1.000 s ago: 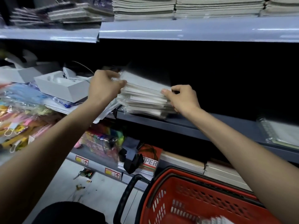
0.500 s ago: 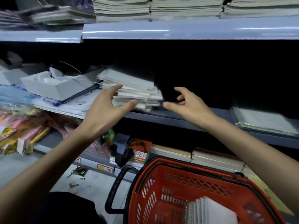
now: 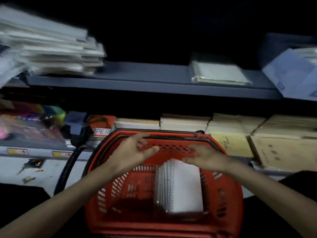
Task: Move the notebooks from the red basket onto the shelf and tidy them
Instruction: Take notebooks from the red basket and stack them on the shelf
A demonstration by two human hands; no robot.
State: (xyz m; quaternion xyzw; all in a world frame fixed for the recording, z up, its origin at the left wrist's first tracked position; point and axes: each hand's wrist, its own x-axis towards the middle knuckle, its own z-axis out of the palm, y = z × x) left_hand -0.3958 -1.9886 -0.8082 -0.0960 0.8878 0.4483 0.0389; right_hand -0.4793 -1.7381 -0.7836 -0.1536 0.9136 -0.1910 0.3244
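Left hand [image 3: 135, 152] and right hand [image 3: 204, 157] hover spread, empty; best grip the white spiral-bound notebook stack [image 3: 181, 186] by both sides in the red plastic basket [image 3: 120, 194].

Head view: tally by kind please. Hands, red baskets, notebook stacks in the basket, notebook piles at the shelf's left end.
Hands: 2 (left hand, right hand)
Red basket: 1
Spiral notebook stack in the basket: 1
Notebook pile at the left end of the shelf: 1
Total: 5
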